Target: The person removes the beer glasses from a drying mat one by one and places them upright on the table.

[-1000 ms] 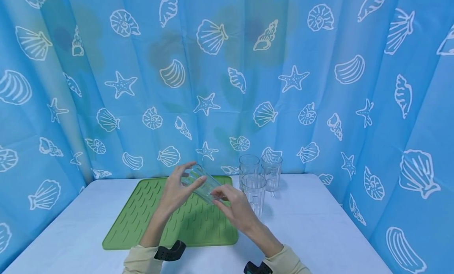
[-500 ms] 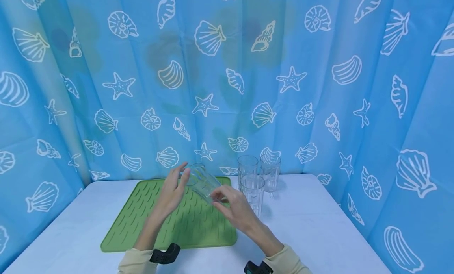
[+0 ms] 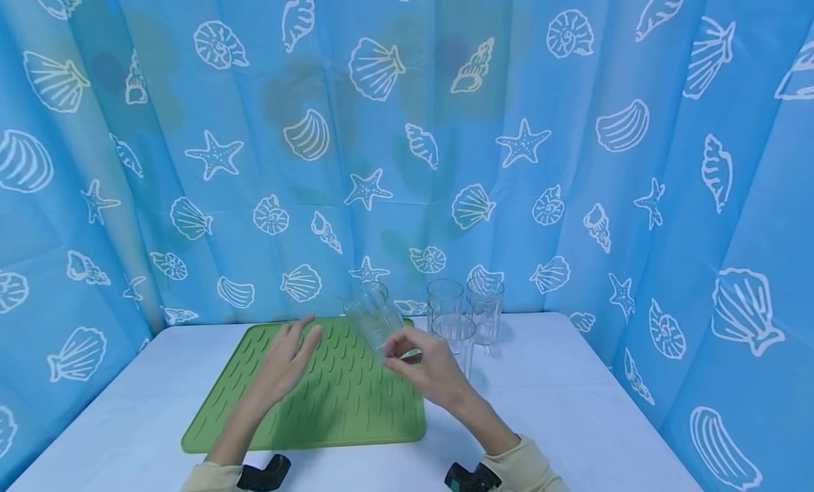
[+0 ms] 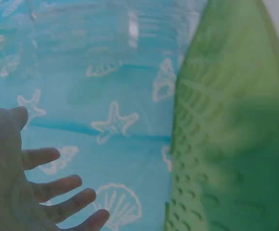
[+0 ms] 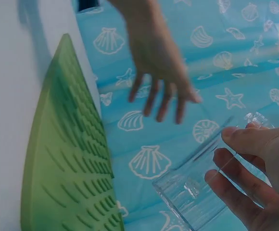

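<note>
My right hand (image 3: pixel 429 365) pinches a clear drinking glass (image 3: pixel 375 319) near its lower right end, between thumb and fingers. The glass leans up and to the left, over the back part of a green ridged mat (image 3: pixel 343 400). In the right wrist view, thumb and fingers grip one end of the glass (image 5: pixel 192 190) while its other end points away from the hand. To the left, apart from the glass, my left hand (image 3: pixel 280 361) hovers over the mat with fingers extended. The left wrist view shows that hand (image 4: pixel 14 178) with spread fingers, holding nothing.
Three similar glasses stand upright in a cluster just right of the mat: a front one (image 3: pixel 458 336), a back left one (image 3: pixel 445 294) and a back right one (image 3: pixel 486 312). A white-covered table (image 3: pixel 559 407) lies beneath. Behind it hangs a blue shell-print curtain (image 3: pixel 394 223).
My left hand has let go of the glass and drawn back to the left and down. In my right hand the glass has swung to a steeper tilt.
</note>
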`<move>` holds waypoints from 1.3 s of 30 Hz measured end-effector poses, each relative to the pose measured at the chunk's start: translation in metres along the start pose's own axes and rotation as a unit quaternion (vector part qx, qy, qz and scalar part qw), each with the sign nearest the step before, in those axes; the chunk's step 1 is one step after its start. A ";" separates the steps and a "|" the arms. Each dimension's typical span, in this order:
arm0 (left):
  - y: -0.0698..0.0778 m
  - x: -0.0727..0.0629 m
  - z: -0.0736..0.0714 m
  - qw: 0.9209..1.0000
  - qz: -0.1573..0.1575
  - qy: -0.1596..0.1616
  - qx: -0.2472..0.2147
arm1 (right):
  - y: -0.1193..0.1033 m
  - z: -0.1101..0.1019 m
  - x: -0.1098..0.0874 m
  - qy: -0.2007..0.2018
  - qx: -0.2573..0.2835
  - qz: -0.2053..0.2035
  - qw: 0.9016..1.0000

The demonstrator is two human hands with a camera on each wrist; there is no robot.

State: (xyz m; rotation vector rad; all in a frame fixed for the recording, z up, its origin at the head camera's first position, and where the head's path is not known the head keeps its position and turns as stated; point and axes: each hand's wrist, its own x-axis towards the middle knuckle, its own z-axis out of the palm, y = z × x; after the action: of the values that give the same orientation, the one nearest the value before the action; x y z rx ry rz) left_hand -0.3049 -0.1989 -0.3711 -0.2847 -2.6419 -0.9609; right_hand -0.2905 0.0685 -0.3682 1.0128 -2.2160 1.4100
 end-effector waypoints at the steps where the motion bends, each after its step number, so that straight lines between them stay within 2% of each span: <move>1: -0.003 -0.002 0.000 1.000 -0.002 -0.004 0.007 | 0.000 -0.003 0.000 0.001 0.010 0.005 1.000; 8: -0.022 -0.015 0.001 0.998 -0.003 -0.025 0.050 | -0.005 -0.024 -0.002 0.002 0.043 0.018 0.999; 17: -0.045 -0.024 -0.003 0.991 -0.028 -0.054 0.120 | -0.012 -0.053 -0.005 0.005 0.056 0.026 0.998; 21: -0.054 -0.028 -0.001 0.984 -0.017 -0.071 0.164 | -0.012 -0.064 -0.008 0.004 0.058 0.029 0.998; 25: -0.058 -0.032 0.000 0.973 -0.020 -0.117 0.198 | -0.010 -0.074 -0.013 0.011 0.051 0.030 0.998; 32: -0.062 -0.034 0.002 0.958 -0.070 -0.184 0.209 | -0.001 -0.095 -0.020 0.033 0.019 0.046 0.998; 39: -0.065 -0.033 0.006 0.957 -0.073 -0.203 0.195 | 0.009 -0.118 -0.028 0.060 0.017 0.037 0.997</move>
State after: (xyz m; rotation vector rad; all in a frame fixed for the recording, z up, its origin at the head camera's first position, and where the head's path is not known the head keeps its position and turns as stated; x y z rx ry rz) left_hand -0.2942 -0.2472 -0.4255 -0.2108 -3.1906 -0.4288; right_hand -0.2894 0.1861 -0.3370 0.8411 -2.1689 1.5035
